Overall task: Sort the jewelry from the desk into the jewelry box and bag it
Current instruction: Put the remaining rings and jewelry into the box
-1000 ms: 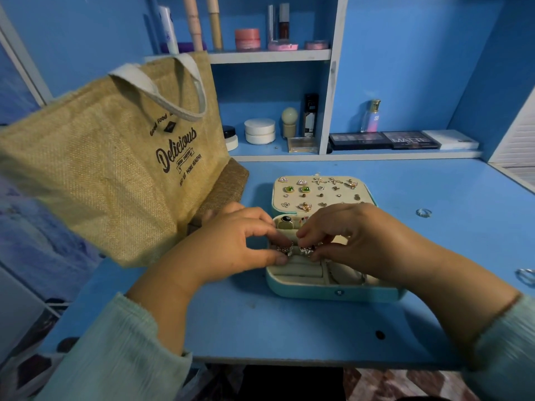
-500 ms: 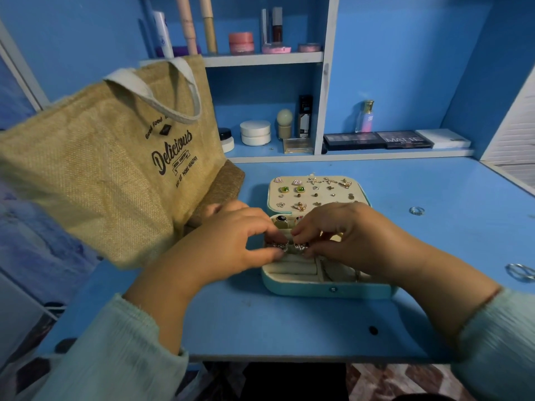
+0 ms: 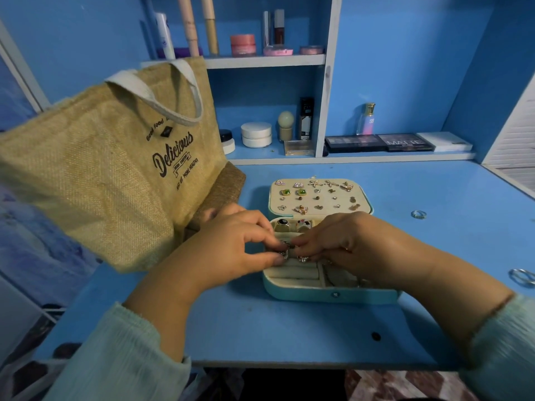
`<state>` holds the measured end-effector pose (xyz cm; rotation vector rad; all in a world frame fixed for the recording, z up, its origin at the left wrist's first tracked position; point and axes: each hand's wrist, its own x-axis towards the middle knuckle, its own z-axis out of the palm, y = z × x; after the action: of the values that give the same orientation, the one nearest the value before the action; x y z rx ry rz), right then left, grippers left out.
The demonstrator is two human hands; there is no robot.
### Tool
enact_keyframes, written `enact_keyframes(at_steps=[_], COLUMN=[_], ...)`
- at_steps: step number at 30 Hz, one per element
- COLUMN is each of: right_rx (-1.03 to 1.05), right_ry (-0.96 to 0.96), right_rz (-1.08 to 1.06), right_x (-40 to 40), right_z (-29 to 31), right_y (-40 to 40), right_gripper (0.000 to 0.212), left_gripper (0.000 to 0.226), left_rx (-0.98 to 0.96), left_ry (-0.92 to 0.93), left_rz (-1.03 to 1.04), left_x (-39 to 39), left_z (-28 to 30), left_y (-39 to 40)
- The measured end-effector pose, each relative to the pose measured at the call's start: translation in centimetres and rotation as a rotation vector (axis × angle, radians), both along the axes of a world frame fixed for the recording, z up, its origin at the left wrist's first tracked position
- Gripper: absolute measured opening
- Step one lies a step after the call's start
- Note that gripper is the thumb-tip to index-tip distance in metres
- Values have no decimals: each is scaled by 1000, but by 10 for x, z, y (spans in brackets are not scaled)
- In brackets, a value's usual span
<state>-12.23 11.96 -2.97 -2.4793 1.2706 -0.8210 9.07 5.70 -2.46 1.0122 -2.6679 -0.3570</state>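
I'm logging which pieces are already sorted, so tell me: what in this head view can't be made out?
- Piece pinched between left hand and right hand: fingers cover most of it, so its type is unclear.
- Jewelry box right-hand compartments: hidden under the right hand.
- Item at the desk's right edge: blurred, cut by the frame.
- Small ring on the desk: too small for detail.
- Bag interior: not visible.

Setting: home dressing/vanity corner. Blue desk (image 3: 289, 328) against blue wall, with built-in shelf unit (image 3: 327, 82) at the desk's back edge. Shelves carry cosmetics: lip-product tubes, cream jars (image 3: 256, 134), perfume bottle (image 3: 366, 119), eyeshadow palettes (image 3: 379, 142).
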Motion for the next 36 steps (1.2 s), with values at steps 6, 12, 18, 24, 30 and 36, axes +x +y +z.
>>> enact_keyframes(at_steps=[6, 12, 18, 24, 30, 36], right_rx=[-52, -35, -5, 12, 30, 97], right_ry=[38, 68, 95, 88, 43, 128], right_rz=[-34, -102, -106, -95, -109, -274], right_x=[1, 6, 6, 6, 3, -10], right_z=[1, 2, 4, 7, 9, 25], right_y=[0, 5, 4, 3, 10, 24], right_gripper=[22, 27, 37, 36, 26, 21], left_gripper=[45, 25, 31, 30, 15, 11], left_rx=[-49, -27, -17, -62, -98, -96], left_ry=[61, 75, 80, 91, 53, -43], left_rz=[9, 0, -3, 5, 9, -18], left_x=[0, 1, 0, 0, -8, -38], left_z=[-4, -3, -3, -3, 5, 18], left_y=[-1, 1, -1, 0, 3, 7])
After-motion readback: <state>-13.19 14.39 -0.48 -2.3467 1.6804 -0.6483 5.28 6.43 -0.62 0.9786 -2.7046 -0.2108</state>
